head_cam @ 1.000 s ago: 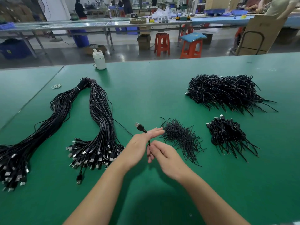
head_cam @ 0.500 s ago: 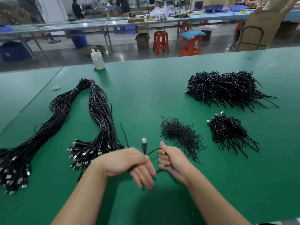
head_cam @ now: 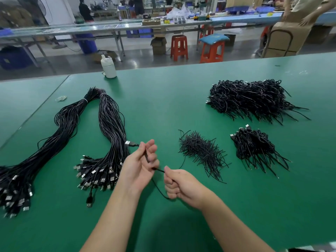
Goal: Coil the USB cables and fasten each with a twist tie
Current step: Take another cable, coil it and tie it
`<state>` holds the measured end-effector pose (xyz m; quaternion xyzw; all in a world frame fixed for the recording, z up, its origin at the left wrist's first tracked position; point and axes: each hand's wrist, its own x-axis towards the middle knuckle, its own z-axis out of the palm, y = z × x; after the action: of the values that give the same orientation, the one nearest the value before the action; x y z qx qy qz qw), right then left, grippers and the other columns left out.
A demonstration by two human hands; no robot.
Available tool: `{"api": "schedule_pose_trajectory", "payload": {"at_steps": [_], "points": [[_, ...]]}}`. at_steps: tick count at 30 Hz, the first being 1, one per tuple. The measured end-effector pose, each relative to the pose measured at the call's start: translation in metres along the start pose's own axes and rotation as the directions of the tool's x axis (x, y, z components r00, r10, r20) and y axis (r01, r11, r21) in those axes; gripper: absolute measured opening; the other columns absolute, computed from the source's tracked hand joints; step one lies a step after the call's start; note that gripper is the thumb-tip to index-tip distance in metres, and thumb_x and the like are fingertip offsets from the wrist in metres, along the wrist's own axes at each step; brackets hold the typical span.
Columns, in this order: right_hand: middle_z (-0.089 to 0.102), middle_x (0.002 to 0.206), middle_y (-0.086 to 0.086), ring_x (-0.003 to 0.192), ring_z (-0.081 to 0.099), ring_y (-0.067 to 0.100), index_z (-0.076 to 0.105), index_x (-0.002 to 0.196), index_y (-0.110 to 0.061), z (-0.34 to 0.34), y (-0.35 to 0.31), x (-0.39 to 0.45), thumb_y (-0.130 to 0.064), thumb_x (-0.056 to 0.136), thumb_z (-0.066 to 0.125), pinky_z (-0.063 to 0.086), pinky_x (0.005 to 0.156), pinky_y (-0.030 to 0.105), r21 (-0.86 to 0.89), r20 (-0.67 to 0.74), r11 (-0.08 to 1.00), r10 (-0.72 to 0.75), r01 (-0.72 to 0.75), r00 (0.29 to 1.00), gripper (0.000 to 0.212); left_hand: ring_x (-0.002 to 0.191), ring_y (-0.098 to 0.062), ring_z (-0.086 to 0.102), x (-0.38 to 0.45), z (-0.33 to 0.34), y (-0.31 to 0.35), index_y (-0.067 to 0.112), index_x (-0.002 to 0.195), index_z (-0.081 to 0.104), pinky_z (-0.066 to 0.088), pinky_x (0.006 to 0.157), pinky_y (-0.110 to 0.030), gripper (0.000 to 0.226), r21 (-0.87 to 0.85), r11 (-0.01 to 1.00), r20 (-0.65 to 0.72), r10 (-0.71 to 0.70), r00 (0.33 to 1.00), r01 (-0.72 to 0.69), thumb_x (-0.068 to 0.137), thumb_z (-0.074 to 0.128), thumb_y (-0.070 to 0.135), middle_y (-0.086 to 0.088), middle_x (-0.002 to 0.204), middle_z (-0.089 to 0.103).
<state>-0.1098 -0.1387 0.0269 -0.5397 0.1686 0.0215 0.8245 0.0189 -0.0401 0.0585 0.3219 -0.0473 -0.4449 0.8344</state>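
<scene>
**Over a green workbench, two hands work one black USB cable**

Above the near middle of the green table [head_cam: 163,99], a single black USB cable [head_cam: 147,157] is held between two bare hands. Its silver-tipped plug [head_cam: 129,143] sticks out to the left of the left hand [head_cam: 139,165], just beside the nearest cable bundle. The left hand is turned palm up with its fingers curled loosely around several strands of the cable. From there the cable runs a short way to the right hand [head_cam: 179,186], which is closed in a fist around it, thumb on top. A loop of the cable hangs below the two hands, close to the table surface; whether it touches cannot be told.

To the right of the hands lies a small heap of black twist ties [head_cam: 201,151]. Farther right sits a small pile of coiled cables [head_cam: 254,148], and behind that, well apart, a much larger pile of coiled cables [head_cam: 251,99].

To the left, two long bundles of uncoiled cables [head_cam: 111,128] lie stretched across the table, joined at the far end, with their plugs fanned out at the near end. A loose rubber band [head_cam: 61,98] lies beside them at the far left. A white bottle [head_cam: 108,67] stands upright at the far edge of the table.

Beyond the table are red stools [head_cam: 179,47], long workbenches [head_cam: 112,28] and cardboard boxes [head_cam: 287,39].
</scene>
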Motion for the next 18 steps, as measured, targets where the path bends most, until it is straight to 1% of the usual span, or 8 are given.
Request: {"api": "schedule_pose_trajectory", "payload": {"at_steps": [3, 5, 7, 10, 11, 14, 16, 18], "points": [[0.020, 0.052, -0.004, 0.050, 0.015, 0.015, 0.048, 0.060, -0.021, -0.011, -0.008, 0.001, -0.037, 0.104, 0.043, 0.029, 0.049, 0.024, 0.043, -0.021, 0.999, 0.023, -0.022, 1.000, 0.047, 0.044, -0.004, 0.056, -0.017, -0.009, 0.012, 0.014, 0.083, 0.074, 0.042, 0.043, -0.016, 0.035, 0.335, 0.937, 0.191, -0.171, 0.967, 0.099, 0.098, 0.045, 0.028, 0.002, 0.068, 0.070], [0.021, 0.053, -0.004, 0.049, 0.016, 0.014, 0.050, 0.062, -0.019, -0.015, -0.011, 0.002, -0.037, 0.104, 0.044, 0.030, 0.049, 0.024, 0.030, -0.040, 0.999, 0.032, -0.031, 0.999, 0.046, 0.050, -0.011, 0.064, -0.024, -0.016, 0.019, 0.005, 0.092, 0.071, 0.045, 0.044, -0.017, 0.037, 0.632, 0.763, 0.298, -0.401, 0.866, 0.135, 0.103, 0.043, 0.026, -0.009, 0.075, 0.073], [0.022, 0.052, -0.004, 0.048, 0.018, 0.013, 0.052, 0.064, -0.018, -0.016, -0.014, 0.004, -0.036, 0.104, 0.043, 0.029, 0.048, 0.024, 0.014, -0.039, 1.000, 0.027, -0.027, 0.999, 0.045, 0.060, -0.023, 0.071, -0.025, -0.020, 0.020, -0.006, 0.104, 0.064, 0.050, 0.047, -0.023, 0.042, 0.852, 0.508, 0.247, -0.607, 0.755, 0.130, 0.105, 0.040, 0.028, -0.020, 0.087, 0.074], [0.024, 0.052, -0.004, 0.047, 0.018, 0.012, 0.053, 0.071, -0.014, -0.013, -0.017, 0.004, -0.030, 0.104, 0.041, 0.026, 0.047, 0.023, 0.086, -0.035, 0.996, -0.025, 0.028, 0.999, 0.038, 0.086, -0.030, 0.074, -0.017, -0.018, 0.002, -0.002, 0.110, 0.061, 0.060, 0.073, -0.036, 0.038, 0.966, 0.235, 0.006, -0.435, 0.900, 0.106, 0.107, 0.036, 0.027, -0.021, 0.103, 0.073], [0.023, 0.052, -0.004, 0.046, 0.017, 0.011, 0.052, 0.072, -0.014, -0.011, -0.017, 0.003, -0.029, 0.105, 0.041, 0.025, 0.046, 0.022, 0.130, -0.032, 0.990, -0.052, 0.056, 0.998, 0.037, 0.092, -0.028, 0.074, -0.013, -0.016, -0.006, -0.001, 0.112, 0.060, 0.060, 0.082, -0.039, 0.036, 0.955, 0.286, -0.010, -0.239, 0.971, 0.081, 0.108, 0.035, 0.025, -0.020, 0.107, 0.072], [0.020, 0.052, -0.005, 0.046, 0.014, 0.011, 0.049, 0.071, -0.016, -0.004, -0.009, 0.003, -0.029, 0.105, 0.040, 0.020, 0.044, 0.020, 0.111, -0.004, 0.990, -0.086, 0.086, 0.996, 0.038, 0.107, -0.029, 0.069, 0.003, -0.001, -0.021, -0.002, 0.122, 0.054, 0.058, 0.088, -0.035, 0.039, 0.490, 0.866, -0.052, 0.147, 0.988, -0.103, 0.109, 0.028, 0.024, -0.020, 0.115, 0.070], [0.018, 0.053, -0.004, 0.049, 0.010, 0.012, 0.046, 0.070, -0.017, -0.002, 0.000, 0.004, -0.031, 0.105, 0.041, 0.014, 0.046, 0.023, 0.041, -0.015, 0.997, -0.072, 0.072, 0.997, 0.038, 0.107, -0.030, 0.069, 0.009, 0.010, -0.017, -0.004, 0.121, 0.054, 0.059, 0.082, -0.033, 0.044, 0.125, 0.978, -0.047, 0.176, 0.983, -0.169, 0.109, 0.025, 0.026, -0.021, 0.115, 0.070], [0.017, 0.055, -0.004, 0.052, 0.009, 0.013, 0.044, 0.069, -0.017, -0.006, 0.004, 0.005, -0.033, 0.104, 0.042, 0.011, 0.048, 0.025, 0.044, -0.051, 0.997, -0.063, 0.065, 0.997, 0.038, 0.078, -0.019, 0.073, 0.008, 0.017, -0.009, -0.001, 0.112, 0.061, 0.058, 0.062, -0.027, 0.041, 0.051, 0.986, 0.003, 0.160, 0.987, -0.160, 0.106, 0.032, 0.026, -0.012, 0.093, 0.074]]}}
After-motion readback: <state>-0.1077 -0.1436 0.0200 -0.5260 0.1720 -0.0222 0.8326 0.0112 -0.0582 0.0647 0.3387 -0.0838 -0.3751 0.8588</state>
